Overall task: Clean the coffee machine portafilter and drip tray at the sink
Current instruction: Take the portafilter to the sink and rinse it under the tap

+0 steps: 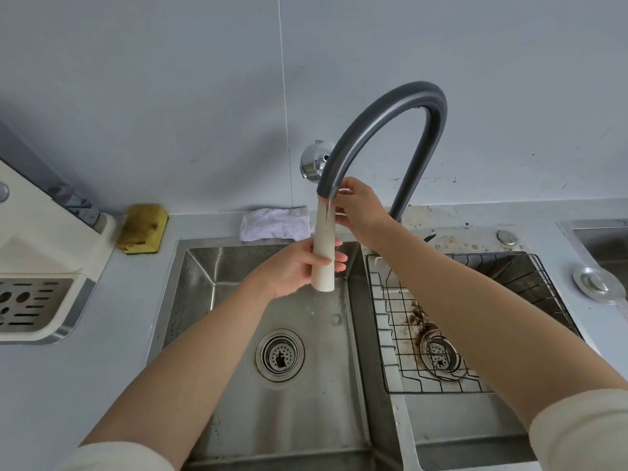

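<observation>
A pale grey surface (pixel 122 311) runs under a grey wall and carries a steel double sink (pixel 238 385). Nearest are two bare forearms with cream sleeves pushed back, reaching over the basins. Beneath them the left basin shows its round drain (pixel 280 355), while the right basin holds a wire rack (pixel 390 334) with brown coffee residue around its drain. Further in, the left hand (pixel 292 270) is closed around the lower part of a cream, upright drip tray (pixel 324 253), seen edge-on above the left basin. The right hand (pixel 360 209) pinches the tray's upper end just beside the spout of the dark grey faucet (pixel 401 107), from which a thin stream falls onto the tray. At the left edge stands a cream coffee machine (pixel 40 253) with a slotted grille. Against the wall lie a yellow sponge (pixel 142 227) and a folded white cloth (pixel 275 224).
</observation>
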A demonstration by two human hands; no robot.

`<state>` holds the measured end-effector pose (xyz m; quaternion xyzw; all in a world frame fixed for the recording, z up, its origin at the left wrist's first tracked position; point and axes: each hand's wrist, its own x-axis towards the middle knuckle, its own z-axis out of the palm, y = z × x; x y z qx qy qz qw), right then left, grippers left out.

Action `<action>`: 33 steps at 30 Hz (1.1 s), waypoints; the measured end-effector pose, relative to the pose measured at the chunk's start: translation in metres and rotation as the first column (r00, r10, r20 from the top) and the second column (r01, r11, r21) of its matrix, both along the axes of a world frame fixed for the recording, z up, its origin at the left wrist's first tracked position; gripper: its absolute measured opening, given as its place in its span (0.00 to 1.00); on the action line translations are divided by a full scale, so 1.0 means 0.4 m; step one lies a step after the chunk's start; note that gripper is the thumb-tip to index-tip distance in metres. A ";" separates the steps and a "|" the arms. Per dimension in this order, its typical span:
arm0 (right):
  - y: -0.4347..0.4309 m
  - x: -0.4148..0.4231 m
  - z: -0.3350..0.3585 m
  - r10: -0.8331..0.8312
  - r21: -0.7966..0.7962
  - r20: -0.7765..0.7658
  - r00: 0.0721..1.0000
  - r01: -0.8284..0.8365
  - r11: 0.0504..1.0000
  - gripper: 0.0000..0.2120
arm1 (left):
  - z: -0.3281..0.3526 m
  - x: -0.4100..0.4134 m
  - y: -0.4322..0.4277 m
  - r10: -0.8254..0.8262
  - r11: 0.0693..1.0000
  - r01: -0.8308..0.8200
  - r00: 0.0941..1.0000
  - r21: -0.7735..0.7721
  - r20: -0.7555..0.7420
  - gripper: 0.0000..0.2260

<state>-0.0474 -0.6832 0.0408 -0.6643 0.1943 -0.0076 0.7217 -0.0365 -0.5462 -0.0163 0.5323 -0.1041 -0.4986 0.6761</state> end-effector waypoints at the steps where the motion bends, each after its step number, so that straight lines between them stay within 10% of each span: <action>1: -0.001 0.003 0.007 -0.006 0.011 0.010 1.000 0.005 1.000 0.07 | 0.001 0.006 -0.001 0.004 1.000 -0.004 1.000 -0.016 -0.013 0.17; 33: 0.000 -0.004 0.011 -0.008 0.407 0.162 0.987 -0.059 0.912 0.10 | 0.061 -0.016 -0.026 0.107 0.988 -0.123 0.981 0.091 0.163 0.09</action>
